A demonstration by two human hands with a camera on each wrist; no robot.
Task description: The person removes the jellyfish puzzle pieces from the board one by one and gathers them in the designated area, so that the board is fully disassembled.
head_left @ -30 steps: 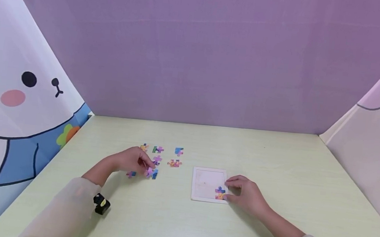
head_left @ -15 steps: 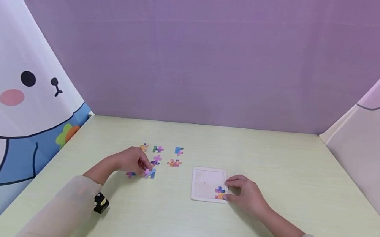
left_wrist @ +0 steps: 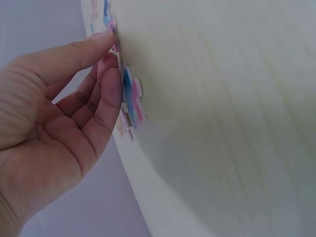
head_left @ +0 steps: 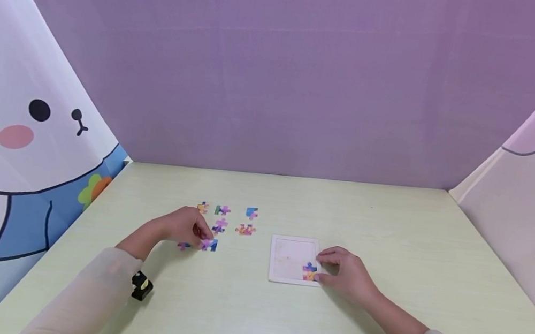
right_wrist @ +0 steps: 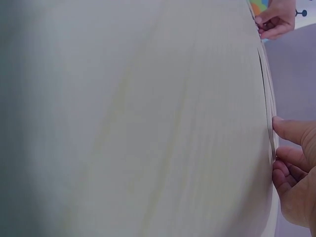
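Observation:
In the head view my left hand [head_left: 185, 226] is low over the table, thumb and fingers pinching a purple-and-blue jigsaw piece [head_left: 210, 245] that lies there. The left wrist view has the thumb and fingertips [left_wrist: 106, 39] close together at a piece's pink edge. A square white puzzle tray [head_left: 288, 252] lies to the right. My right hand [head_left: 346, 274] grips its right edge between thumb and fingers. Inside the tray, in the lower right corner, sit a blue-purple piece [head_left: 309, 267] and a yellow-orange piece [head_left: 309, 276], the latter partly behind the thumb.
Several loose jigsaw pieces lie around the left hand, among them a pink-orange piece [head_left: 245, 230], a blue piece [head_left: 252, 213] and a green-purple piece [head_left: 222, 210]. A small black object [head_left: 142, 286] is at the left sleeve. A purple cloth [head_left: 299, 84] rises behind the table.
The purple-and-blue piece has slid slightly left and turned a little under the left fingers. The right hand and the tray have stayed in place.

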